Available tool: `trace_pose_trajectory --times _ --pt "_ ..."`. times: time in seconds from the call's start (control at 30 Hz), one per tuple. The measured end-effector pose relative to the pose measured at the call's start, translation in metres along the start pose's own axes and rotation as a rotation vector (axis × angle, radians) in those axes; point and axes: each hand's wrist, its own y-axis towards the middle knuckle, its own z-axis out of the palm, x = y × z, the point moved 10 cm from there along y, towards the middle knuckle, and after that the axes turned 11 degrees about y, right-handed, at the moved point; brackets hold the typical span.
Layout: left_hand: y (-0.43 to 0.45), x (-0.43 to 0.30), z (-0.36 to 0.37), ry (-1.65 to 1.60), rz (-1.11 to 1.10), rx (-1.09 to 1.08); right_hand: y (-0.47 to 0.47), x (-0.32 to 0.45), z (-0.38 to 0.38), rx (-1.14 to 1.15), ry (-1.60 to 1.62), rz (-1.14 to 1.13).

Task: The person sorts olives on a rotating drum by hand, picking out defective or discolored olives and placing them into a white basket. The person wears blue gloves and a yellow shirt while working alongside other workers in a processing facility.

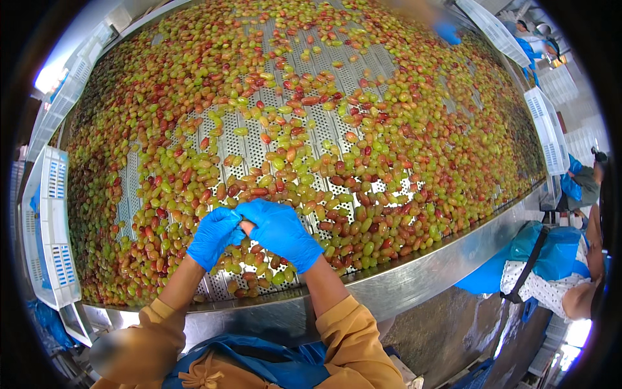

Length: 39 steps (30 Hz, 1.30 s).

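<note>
My left hand [215, 237] and my right hand [279, 233], both in thin blue gloves, meet at the fingertips above the near side of a fruit-covered bed. Their fingers are bent and pinched together. Between them shows a small skin-coloured patch, perhaps a bare fingertip through a glove; I cannot tell whether anything else is held. Below and around the hands lie loose oval fruits [277, 187], green, orange and red, resembling grapes. They rest on a perforated metal bed [250, 146], whose holed slats show through gaps in the layer.
A metal rim [418, 291] borders the near side. White plastic crates [58, 228] stand along the left, and another crate [546, 131] on the right. A blurred blue-gloved hand [447, 33] reaches in from the far side. A person in a blue apron [549, 250] stands at right.
</note>
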Motion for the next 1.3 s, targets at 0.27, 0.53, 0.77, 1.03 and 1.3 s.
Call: trace_pose_trajectory --times 0.27,0.53,0.77,1.03,1.3 --pt "-0.008 0.001 -0.012 -0.275 0.019 0.000 0.005 0.002 0.009 -0.065 0.042 -0.021" --pt "-0.007 0.013 -0.041 -0.362 0.053 -0.072 0.012 0.011 0.022 -0.082 0.036 0.003" --pt "-0.027 -0.041 -0.029 0.008 0.174 -0.063 0.016 0.009 0.042 -0.113 -0.024 -0.013" --pt "-0.052 -0.009 -0.038 -0.380 -0.026 0.148 0.013 0.008 0.019 -0.394 0.135 -0.040" --pt "-0.078 0.037 -0.055 -0.721 -0.078 0.185 -0.015 0.099 0.100 -0.174 -0.013 -0.222"
